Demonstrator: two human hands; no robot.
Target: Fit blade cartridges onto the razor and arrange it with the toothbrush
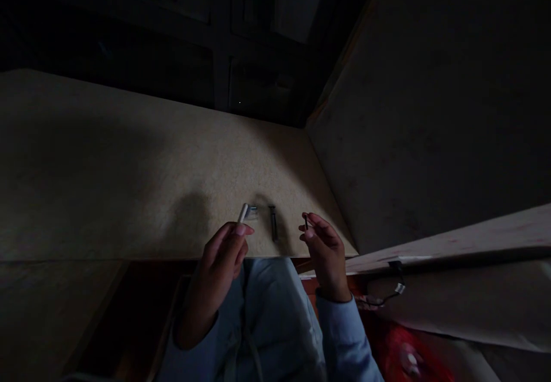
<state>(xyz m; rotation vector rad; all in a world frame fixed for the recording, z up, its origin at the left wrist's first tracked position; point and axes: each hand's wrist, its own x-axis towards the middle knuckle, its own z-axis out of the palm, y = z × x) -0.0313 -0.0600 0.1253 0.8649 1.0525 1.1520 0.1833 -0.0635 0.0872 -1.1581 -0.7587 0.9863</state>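
Observation:
My left hand (224,251) is closed around the lower end of a slim white stick (243,213), which tilts up and slightly right above the table's front edge. Just behind the stick's top is a small clear, bluish piece (252,211); whether it is joined to the stick I cannot tell. My right hand (322,241) pinches a short, thin dark rod (306,221) upright between thumb and fingertips. Between the two hands a dark, narrow tool with a short crosspiece at its top (274,222) lies on the table, touched by neither hand.
The pale speckled tabletop (129,186) stretches far left and ends at a wall panel (430,112) on the right. A dark window frame (221,77) stands behind. Below right are a black cable with a white tag (400,288) and a red bag (408,353). The light is dim.

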